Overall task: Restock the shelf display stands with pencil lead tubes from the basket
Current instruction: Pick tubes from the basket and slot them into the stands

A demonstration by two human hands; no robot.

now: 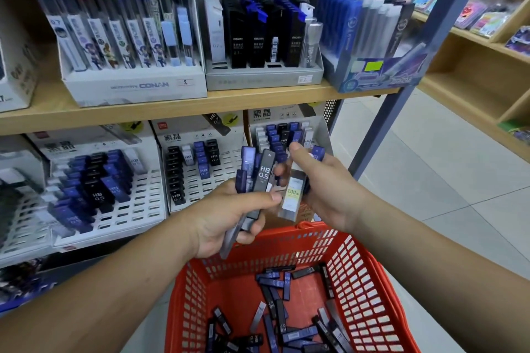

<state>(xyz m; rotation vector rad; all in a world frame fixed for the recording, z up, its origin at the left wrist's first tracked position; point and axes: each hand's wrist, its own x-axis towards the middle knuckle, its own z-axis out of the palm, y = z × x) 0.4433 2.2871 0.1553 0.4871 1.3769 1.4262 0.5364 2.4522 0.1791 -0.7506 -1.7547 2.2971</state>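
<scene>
Dozens of pencil lead tubes (275, 309) lie loose on the floor of the red basket (370, 281), thickest toward its near edge. From the head view I judge the restocking well short of finished.

Under the wooden shelf board (200, 106) are three white stands:
- **Left stand** (137, 203): it carries blue and black HB 0.5 tubes in its back rows, with its front slots bare.
- **Middle stand** (200, 180): it has a few columns of HB 0.7 tubes and many open slots.
- **Right stand** (286, 129): it sits at the shelf's right end and looks fuller at the back, though the hands hide its front.

Both hands are raised above the basket's far rim, in front of that right stand and nearly touching each other. The left hand (229, 215) grips a fanned bundle of tubes (262, 172), a black HB 0.5 among blue ones, with the thumb clamped across them. The right hand (327, 189) holds a clear tube (292, 195) with a yellow label, just beside the left thumb. A blue tube end (317, 153) peeks above its fingers.

Sorting by grade seems the step in hand, and none of the held tubes is in a slot yet.
</scene>
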